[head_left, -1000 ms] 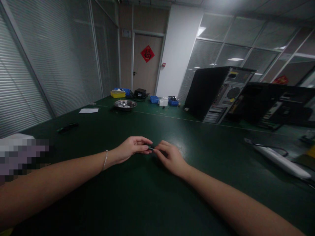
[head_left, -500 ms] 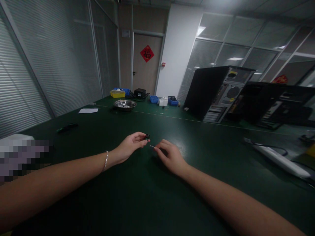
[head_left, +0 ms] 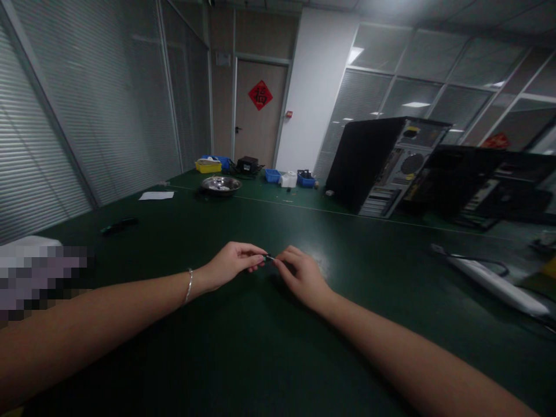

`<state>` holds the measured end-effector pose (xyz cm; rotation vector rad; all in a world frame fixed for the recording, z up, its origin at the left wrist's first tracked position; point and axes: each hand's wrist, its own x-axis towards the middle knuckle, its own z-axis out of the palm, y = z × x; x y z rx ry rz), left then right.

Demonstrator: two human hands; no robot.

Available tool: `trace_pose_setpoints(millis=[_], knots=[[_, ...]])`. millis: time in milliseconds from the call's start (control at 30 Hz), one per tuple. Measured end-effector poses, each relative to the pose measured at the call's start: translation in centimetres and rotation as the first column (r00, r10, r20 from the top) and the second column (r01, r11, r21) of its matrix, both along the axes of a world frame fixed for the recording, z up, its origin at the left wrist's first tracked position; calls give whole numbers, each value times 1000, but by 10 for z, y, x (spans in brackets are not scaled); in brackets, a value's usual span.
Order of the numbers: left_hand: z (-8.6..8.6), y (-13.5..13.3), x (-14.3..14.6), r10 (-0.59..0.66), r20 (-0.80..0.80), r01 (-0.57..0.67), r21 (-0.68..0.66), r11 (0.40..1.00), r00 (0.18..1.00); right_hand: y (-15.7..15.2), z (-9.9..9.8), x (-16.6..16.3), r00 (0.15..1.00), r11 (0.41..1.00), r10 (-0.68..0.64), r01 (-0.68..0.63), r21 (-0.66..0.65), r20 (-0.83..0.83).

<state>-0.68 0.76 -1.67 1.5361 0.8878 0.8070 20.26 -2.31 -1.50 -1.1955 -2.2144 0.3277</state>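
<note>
Above the green tabletop (head_left: pixel 243 359), my left hand (head_left: pixel 237 260) pinches a small dark part (head_left: pixel 268 256) between thumb and fingers. The part shows a little green, and its kind is too small to make out. My right hand (head_left: pixel 304 275) is closed, thumb and forefinger pinching a thin, pale, pin-like piece (head_left: pixel 272 259). That piece points left and meets the dark part, or overlaps it in view. Whether it sits inside the part I cannot tell. The two hands' fingertips are nearly together.
A metal bowl (head_left: pixel 220 185), a white paper (head_left: pixel 156 196) and a dark green-and-black object (head_left: pixel 119 225) lie to the left. Blue bins (head_left: pixel 273 175) and a yellow bin (head_left: pixel 208 167) stand at the back. A computer tower (head_left: pixel 369 165) and a white power strip (head_left: pixel 495 284) are at right.
My left hand has moved right and slightly down, bringing the dark part from above the pin-like piece to its tip. My right hand has hardly moved.
</note>
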Motion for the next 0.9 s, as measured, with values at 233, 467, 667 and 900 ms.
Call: trace_pose_setpoints(millis=[233,467,667,900], knots=[[3,-1,-2,40,-38,-39,34,999,998,0,-1,1,999,1000,-9,9,-1,38],[6,-4,1,31,-59,-29,39,999,998,-2,5,0,998,999,-32,33,-12,44],[5,-4,-1,24,-52,-19,87,996,998,-2,4,0,999,999,-38,39,-21,38],[0,0,-4,-22,-83,33,129,991,996,1,1,0,999,1000,-19,20,-15,33]])
